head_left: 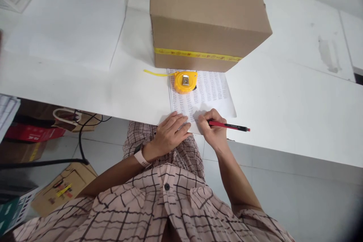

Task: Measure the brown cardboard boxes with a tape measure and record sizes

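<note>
My right hand is closed around a red and black pen, its writing end down at the paper and hidden by my fingers. Under both hands lies a sheet of paper covered with columns of small writing. Flat on the sheet's near left edge rests my left hand, fingers stretched out and holding nothing. A yellow tape measure sits on the paper beyond my hands, with its yellow strap trailing to the left.
A large cardboard box with yellow tape stands behind the tape measure, over the sheet's far edge. Blank white paper lies at the left of the white table. Below the table's edge are a black cable and flattened cardboard.
</note>
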`<state>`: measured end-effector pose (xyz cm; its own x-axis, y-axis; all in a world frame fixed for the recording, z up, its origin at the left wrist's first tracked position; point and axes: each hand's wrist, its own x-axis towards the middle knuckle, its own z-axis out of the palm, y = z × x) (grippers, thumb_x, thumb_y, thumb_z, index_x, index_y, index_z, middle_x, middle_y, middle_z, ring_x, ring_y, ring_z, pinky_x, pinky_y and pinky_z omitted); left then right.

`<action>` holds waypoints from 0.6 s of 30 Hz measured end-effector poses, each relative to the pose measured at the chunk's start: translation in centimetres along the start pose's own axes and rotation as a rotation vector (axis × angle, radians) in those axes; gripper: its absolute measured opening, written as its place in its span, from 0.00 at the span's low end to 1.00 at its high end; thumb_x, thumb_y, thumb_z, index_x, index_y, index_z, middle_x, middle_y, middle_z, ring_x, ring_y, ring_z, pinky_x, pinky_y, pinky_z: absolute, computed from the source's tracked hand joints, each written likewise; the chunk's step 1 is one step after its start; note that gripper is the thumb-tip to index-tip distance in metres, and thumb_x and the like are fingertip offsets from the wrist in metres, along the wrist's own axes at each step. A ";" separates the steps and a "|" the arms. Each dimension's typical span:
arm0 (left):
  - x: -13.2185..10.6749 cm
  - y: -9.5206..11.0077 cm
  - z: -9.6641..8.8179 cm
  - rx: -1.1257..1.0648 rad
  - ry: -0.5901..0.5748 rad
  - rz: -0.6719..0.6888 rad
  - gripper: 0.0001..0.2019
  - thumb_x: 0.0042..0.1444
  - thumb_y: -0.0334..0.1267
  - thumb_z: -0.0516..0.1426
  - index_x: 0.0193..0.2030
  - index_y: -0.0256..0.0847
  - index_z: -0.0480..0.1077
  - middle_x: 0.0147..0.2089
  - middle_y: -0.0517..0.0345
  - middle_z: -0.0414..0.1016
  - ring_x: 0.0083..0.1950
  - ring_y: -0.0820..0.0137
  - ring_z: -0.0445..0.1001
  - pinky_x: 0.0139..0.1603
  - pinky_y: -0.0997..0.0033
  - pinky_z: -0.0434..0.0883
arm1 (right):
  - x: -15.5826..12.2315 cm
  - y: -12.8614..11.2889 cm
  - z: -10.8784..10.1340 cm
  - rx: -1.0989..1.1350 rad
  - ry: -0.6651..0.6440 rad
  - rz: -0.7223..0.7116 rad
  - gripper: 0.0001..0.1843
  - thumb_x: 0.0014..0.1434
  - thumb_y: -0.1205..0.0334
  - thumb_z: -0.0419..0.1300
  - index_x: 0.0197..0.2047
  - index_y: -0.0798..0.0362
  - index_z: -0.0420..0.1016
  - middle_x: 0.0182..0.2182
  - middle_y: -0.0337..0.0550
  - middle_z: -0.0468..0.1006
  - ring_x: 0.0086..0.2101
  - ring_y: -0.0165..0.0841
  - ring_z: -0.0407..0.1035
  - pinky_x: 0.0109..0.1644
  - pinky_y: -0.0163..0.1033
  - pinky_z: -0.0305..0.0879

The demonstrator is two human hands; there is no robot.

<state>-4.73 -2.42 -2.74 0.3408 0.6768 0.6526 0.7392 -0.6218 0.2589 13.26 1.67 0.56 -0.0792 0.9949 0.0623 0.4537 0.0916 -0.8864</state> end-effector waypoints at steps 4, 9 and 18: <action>0.1 0.0 -0.1 0.012 -0.001 0.002 0.10 0.64 0.40 0.61 0.47 0.37 0.74 0.49 0.48 0.80 0.53 0.60 0.79 0.61 0.54 0.76 | 0.0 0.0 0.0 -0.007 -0.014 -0.012 0.16 0.60 0.61 0.60 0.25 0.49 0.57 0.20 0.30 0.59 0.22 0.26 0.53 0.27 0.35 0.52; -0.2 0.0 0.0 -0.027 -0.029 -0.027 0.10 0.65 0.40 0.60 0.49 0.40 0.73 0.50 0.48 0.80 0.55 0.60 0.78 0.62 0.52 0.75 | 0.0 -0.1 -0.1 0.008 -0.009 -0.006 0.16 0.59 0.64 0.60 0.25 0.49 0.57 0.20 0.30 0.58 0.22 0.27 0.52 0.27 0.36 0.52; 0.0 0.0 -0.1 0.007 -0.036 -0.017 0.09 0.64 0.40 0.61 0.48 0.39 0.73 0.49 0.49 0.81 0.53 0.60 0.80 0.61 0.52 0.77 | -0.2 0.6 0.0 0.075 0.142 -0.008 0.17 0.62 0.58 0.61 0.27 0.49 0.58 0.21 0.31 0.61 0.23 0.27 0.54 0.28 0.36 0.53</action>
<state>-4.80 -2.48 -2.69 0.3485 0.7015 0.6217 0.7490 -0.6072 0.2652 13.53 1.54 0.02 0.0461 0.9906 0.1288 0.3860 0.1013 -0.9169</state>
